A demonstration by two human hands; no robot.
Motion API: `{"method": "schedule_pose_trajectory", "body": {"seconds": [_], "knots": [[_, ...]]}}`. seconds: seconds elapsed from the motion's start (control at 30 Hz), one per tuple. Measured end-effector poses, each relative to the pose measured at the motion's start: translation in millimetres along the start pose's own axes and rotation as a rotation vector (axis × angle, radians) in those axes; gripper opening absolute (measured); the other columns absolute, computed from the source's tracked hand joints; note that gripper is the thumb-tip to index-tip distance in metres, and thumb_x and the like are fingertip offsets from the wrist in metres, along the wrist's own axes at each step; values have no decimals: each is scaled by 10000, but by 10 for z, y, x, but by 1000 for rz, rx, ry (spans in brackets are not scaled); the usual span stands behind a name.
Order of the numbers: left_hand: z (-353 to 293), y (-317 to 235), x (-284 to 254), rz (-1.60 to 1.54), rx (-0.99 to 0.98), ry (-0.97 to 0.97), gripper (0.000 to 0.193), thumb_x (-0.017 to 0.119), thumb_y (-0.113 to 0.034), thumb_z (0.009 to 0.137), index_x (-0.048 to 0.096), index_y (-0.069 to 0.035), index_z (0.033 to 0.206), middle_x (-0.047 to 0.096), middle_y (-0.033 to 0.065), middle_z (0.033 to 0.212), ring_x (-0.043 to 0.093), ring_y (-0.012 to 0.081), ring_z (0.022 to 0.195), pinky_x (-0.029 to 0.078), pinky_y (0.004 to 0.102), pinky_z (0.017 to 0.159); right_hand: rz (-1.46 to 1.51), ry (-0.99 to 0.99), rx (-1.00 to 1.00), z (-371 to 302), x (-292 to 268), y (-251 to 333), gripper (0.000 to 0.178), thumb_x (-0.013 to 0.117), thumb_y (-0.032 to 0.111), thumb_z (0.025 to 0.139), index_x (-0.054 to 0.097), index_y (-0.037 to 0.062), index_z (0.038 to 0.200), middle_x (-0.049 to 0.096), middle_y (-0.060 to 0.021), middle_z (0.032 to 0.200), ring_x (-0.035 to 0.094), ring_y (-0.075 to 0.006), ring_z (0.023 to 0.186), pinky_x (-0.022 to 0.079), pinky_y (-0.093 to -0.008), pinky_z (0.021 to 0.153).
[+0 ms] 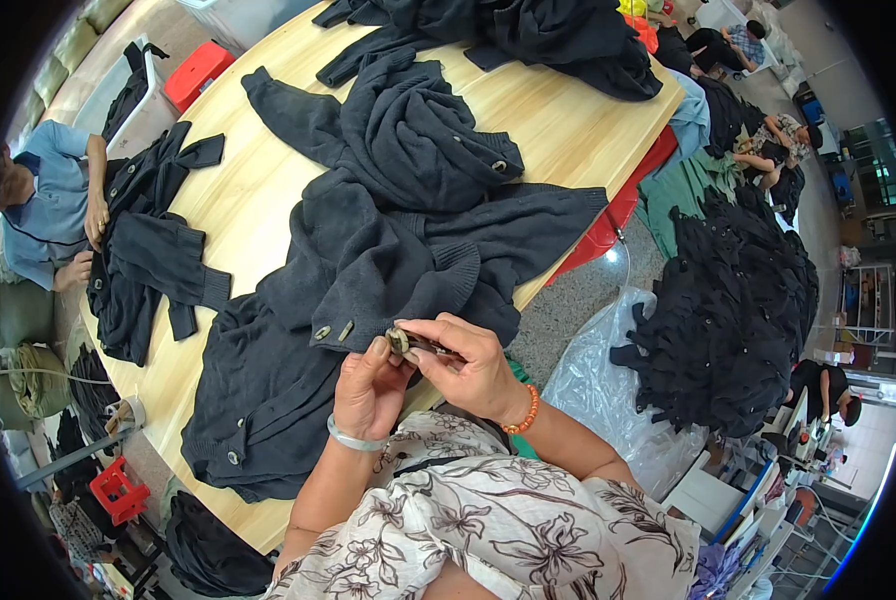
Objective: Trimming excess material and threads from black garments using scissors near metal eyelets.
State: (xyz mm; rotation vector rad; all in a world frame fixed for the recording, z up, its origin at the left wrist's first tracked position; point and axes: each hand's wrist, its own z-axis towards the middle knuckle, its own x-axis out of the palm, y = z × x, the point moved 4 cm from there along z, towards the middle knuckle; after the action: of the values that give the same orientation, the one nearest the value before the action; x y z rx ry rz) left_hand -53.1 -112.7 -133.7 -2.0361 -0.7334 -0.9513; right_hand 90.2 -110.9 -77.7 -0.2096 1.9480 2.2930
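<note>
A dark navy knitted cardigan (368, 265) lies bunched in front of me, its buttoned edge drawn toward my hands. My left hand (366, 392) pinches that edge at a pale, marbled button (398, 341) between thumb and fingers. My right hand (473, 368) is closed around a slim dark tool (436, 347), its tip against the button; the fingers hide most of it, so its kind is unclear. Another button (322, 332) shows on the cardigan just left of my fingers. A second dark cardigan (258, 400) lies beneath, beside my left forearm.
The round wooden table (253, 195) carries more dark knitwear (568, 45) at its far edge. Across on the left, a person in a blue shirt (53, 190) handles another cardigan (153, 240). A large garment heap (733, 310) and clear plastic sheeting (593, 360) are on the right.
</note>
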Motion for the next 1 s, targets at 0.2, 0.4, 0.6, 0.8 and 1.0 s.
{"method": "schedule_pose_trajectory", "body": {"seconds": [0.2, 0.4, 0.6, 0.8, 1.0], "knots": [[-22, 14, -20, 23, -4, -57, 114, 654, -148, 921, 701, -66, 856, 682, 50, 907, 615, 148, 863, 477, 365, 883, -224, 62, -164, 40, -63, -93, 345, 647, -92, 711, 685, 43, 1027, 601, -75, 745, 624, -174, 586, 470, -266, 509], [-7, 31, -146, -10, -43, -23, 132, 649, -156, 928, 700, -66, 845, 678, 45, 871, 613, 141, 808, 491, 377, 886, -72, 30, -61, 5, -6, -134, 249, 632, -96, 755, 671, 18, 972, 596, -55, 734, 601, -121, 593, 454, -237, 522], [-21, -7, -71, -35, -82, -73, 170, 602, -207, 960, 690, -70, 912, 704, 53, 957, 664, 180, 916, 525, 404, 914, 191, -103, 242, -2, -77, -366, 98, 609, 72, 936, 643, -12, 975, 596, 55, 764, 441, 10, 634, 365, -170, 558], [6, -66, -90, -61, -54, -20, 212, 538, -249, 993, 666, -82, 1007, 715, 29, 942, 686, 203, 941, 546, 429, 878, 243, -172, 304, -32, -191, -484, 142, 642, 128, 932, 640, -1, 874, 511, 96, 671, 393, 13, 608, 321, -176, 520], [20, -85, -106, -140, -63, -46, 238, 513, -258, 1005, 664, -80, 1053, 715, 59, 1006, 684, 234, 979, 552, 429, 867, 142, 39, 162, 26, -155, -258, 326, 809, 112, 766, 634, 4, 1019, 591, 7, 976, 344, 5, 595, 295, -169, 518]]}}
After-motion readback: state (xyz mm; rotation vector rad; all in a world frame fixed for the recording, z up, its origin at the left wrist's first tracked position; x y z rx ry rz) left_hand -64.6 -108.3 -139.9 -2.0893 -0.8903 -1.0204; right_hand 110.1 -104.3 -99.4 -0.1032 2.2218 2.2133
